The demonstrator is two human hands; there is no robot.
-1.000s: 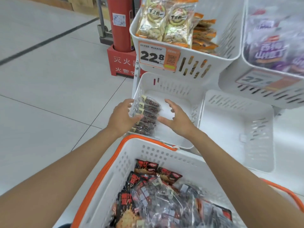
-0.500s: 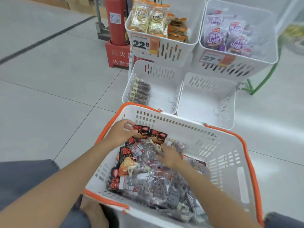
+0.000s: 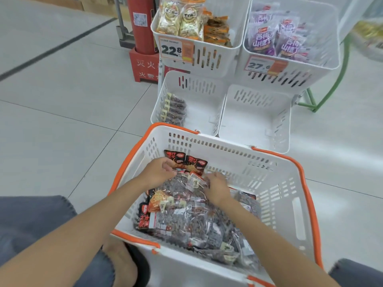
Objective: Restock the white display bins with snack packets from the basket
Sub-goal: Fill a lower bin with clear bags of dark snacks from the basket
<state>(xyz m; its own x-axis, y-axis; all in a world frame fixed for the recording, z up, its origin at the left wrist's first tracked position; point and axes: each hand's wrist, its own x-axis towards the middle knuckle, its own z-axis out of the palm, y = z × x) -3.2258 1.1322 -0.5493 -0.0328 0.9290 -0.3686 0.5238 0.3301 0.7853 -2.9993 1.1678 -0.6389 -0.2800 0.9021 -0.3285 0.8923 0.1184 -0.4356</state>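
A white basket with an orange rim (image 3: 275, 183) sits in front of me, holding several clear and black snack packets (image 3: 186, 220). Both hands are inside it. My left hand (image 3: 159, 171) pinches the top edge of a clear packet (image 3: 182, 183) at the pile's far side. My right hand (image 3: 216, 188) closes its fingers on the same packet's other corner. Beyond the basket, the lower left white display bin (image 3: 199, 88) holds a row of clear packets (image 3: 174, 109) stacked against its left wall. The lower right bin (image 3: 255, 117) holds nothing.
Two upper bins hold yellow and orange packets (image 3: 186, 21) and purple packets (image 3: 275, 36), with price tags on their fronts. A red fire extinguisher (image 3: 141, 23) on a red stand is at the left of the bins. A green rack leg (image 3: 331, 88) stands at the right. My knees flank the basket.
My hands left the lower left bin, where the packet row stays, and dropped into the basket. Both have now closed on a clear packet at the top of the pile.
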